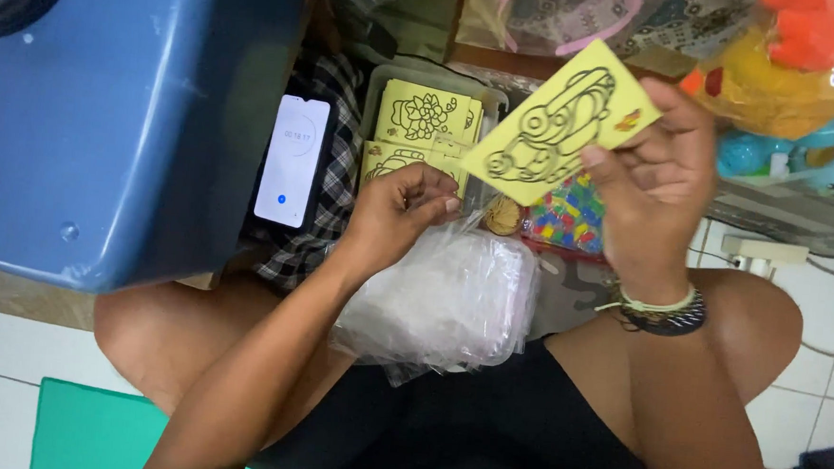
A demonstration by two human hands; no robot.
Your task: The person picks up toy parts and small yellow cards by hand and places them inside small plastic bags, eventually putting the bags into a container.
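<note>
A big blue plastic tub (110, 104) fills the upper left, well off to the left of both hands. Below the left fingers, a stack of clear plastic bags (452, 298) lies across the person's lap. Just above those fingers sits a clear plastic tray (387, 81) loaded with yellow cards (423, 116) carrying black line drawings. A phone (292, 161) with a lit white screen rests on checked cloth (341, 145), a little to the left of the left fingers.

The right hand (652, 194) is raised, its fingers pinched on the lower right edge of a yellow card (561, 123) with a black cartoon vehicle outline; the card tilts upward to the left from the thumb. The left hand (394, 214) hovers over the top edge of the bags, fingers curled narrowly inward with the tips close together; whether they grip a bag edge cannot be told.

Between the two sets of fingers lies a packet of small multicoloured pieces (570, 219), and beside it a small round tan object (504, 215). Bracelets (660, 309) circle the right wrist.
</note>
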